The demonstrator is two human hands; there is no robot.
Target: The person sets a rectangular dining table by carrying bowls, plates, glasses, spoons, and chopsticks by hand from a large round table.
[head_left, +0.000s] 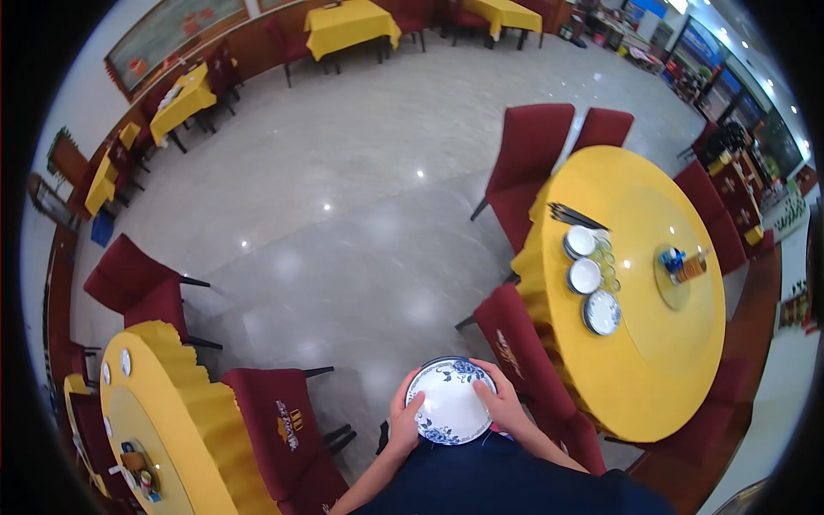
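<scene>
A round white plate (pixel 451 402) with blue flower patterns is held in front of my body, above the floor. My left hand (pixel 405 415) grips its left edge, with the thumb on the upper face. On the opposite edge, my right hand (pixel 503 403) holds it the same way. The other fingers are mostly hidden beneath. A dark rim shows along the far edge, and I cannot tell whether more plates lie underneath.
To the right, a yellow-covered round table (pixel 661 369) bears stacked plates (pixel 602 312), bowls (pixel 585 275), glasses (pixel 606 266) and dark chopsticks (pixel 577 216). Red chairs (pixel 536 360) flank it. At left stands another yellow table (pixel 184 403) with small plates (pixel 126 361) and a red chair (pixel 279 429).
</scene>
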